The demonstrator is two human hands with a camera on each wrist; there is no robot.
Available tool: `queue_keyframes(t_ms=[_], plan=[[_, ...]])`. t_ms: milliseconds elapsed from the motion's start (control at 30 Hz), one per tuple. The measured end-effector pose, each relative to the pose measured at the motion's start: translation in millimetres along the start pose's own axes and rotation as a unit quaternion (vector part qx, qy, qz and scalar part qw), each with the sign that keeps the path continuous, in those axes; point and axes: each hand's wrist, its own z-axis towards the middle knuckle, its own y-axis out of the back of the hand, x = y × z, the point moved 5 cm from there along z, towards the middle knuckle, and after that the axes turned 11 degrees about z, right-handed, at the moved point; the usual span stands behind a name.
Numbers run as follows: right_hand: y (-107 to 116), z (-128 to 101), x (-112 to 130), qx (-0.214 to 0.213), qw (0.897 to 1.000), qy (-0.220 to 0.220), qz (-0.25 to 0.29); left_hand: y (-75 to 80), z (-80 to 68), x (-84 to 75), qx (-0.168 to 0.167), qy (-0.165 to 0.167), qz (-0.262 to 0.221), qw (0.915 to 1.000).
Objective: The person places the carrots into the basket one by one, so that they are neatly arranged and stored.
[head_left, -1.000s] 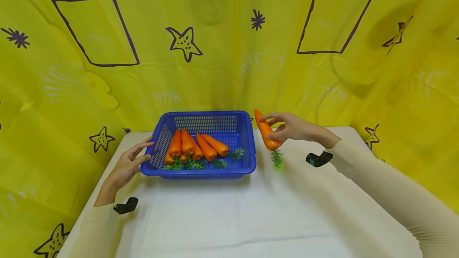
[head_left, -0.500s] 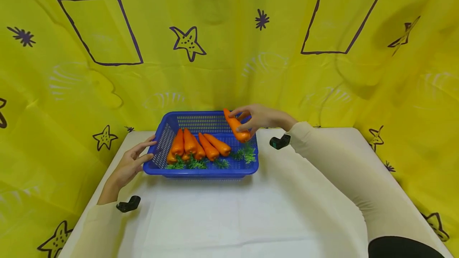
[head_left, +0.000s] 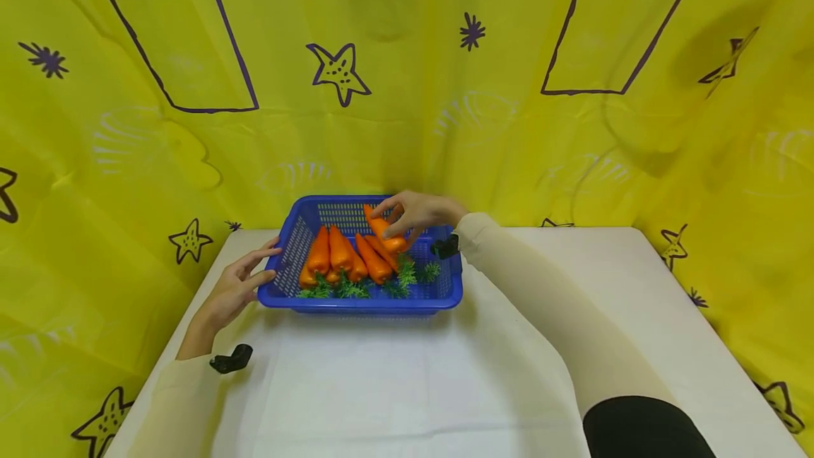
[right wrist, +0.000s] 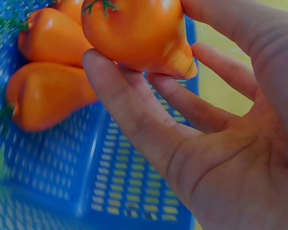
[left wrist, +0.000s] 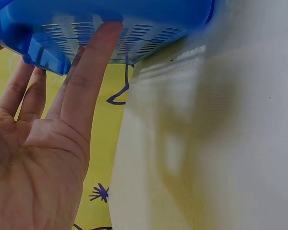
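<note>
A blue perforated plastic basket (head_left: 356,303) holds several orange carrots (head_left: 340,254) with green leafy tops, lying mostly on its left side. Over them, my right hand (head_left: 420,212) pinches another carrot (head_left: 381,227) between thumb and fingers, its tip toward the back and its leaves hanging down. The right wrist view shows the held carrot (right wrist: 134,31) from its thick end, above the basket floor. At the basket's left end my left hand (head_left: 232,290) touches the side with spread, fairly straight fingers. In the left wrist view a fingertip (left wrist: 110,28) meets the basket wall below the rim.
The basket stands toward the back of a white-covered table (head_left: 356,380). Behind and at both sides hangs a yellow curtain (head_left: 407,119) with purple starfish and frame drawings. Small black devices (head_left: 232,359) sit at both wrists.
My right hand has carried the carrot leftward from beside the basket to above the carrots inside it. My left hand has stayed at the basket's left end.
</note>
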Motion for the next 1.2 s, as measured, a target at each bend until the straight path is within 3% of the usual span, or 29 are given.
queue_keyframes(t_ms=[467, 733, 1200], plan=[[-16.3, 55.0, -20.4, 0.026, 0.998, -0.055, 0.021, -0.9, 1.8, 4.3, -0.006, 0.016, 0.007, 0.9998], [-20.2, 69.8, -25.8, 0.029, 0.996, -0.076, 0.044, -1.8, 3.3, 5.0, -0.006, 0.020, -0.001, 0.9998], [-26.1, 77.6, -31.7, 0.031, 0.996, -0.070, 0.044, 1.6, 2.3, 2.4, -0.007, 0.023, -0.010, 0.9997]])
